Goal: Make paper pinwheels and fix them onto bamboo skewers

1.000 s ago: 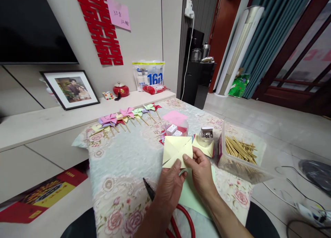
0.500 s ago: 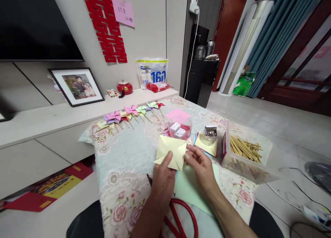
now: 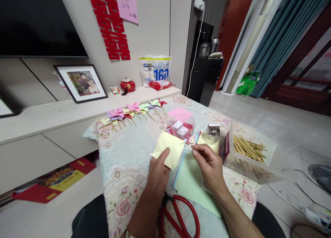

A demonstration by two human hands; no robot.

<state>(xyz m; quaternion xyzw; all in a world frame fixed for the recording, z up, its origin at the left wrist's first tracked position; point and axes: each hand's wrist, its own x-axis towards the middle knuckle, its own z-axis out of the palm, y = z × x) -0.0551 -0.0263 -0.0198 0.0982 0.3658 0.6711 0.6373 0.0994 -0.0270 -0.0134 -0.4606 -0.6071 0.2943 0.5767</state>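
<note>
Head | clear tub (image 3: 269, 169): wooden sticks (image 3: 245, 149) | left hand (image 3: 160, 172): yellow paper (image 3: 168, 149)

Matt pale-yellow paper square (image 3: 168, 150) pinched in the left hand (image 3: 159, 172), above a floral woven cloth (image 3: 124, 169) with soft sheen, glossy red plastic-handled scissors (image 3: 181, 217), a clear plastic tub (image 3: 248, 155) of raw wooden sticks (image 3: 245, 150), and smooth green paper sheets (image 3: 191, 182).

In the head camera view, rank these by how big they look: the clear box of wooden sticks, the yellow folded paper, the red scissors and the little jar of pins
1. clear box of wooden sticks
2. red scissors, partly cut off and nearest the camera, so unsure against the paper
3. yellow folded paper
4. jar of pins
</note>
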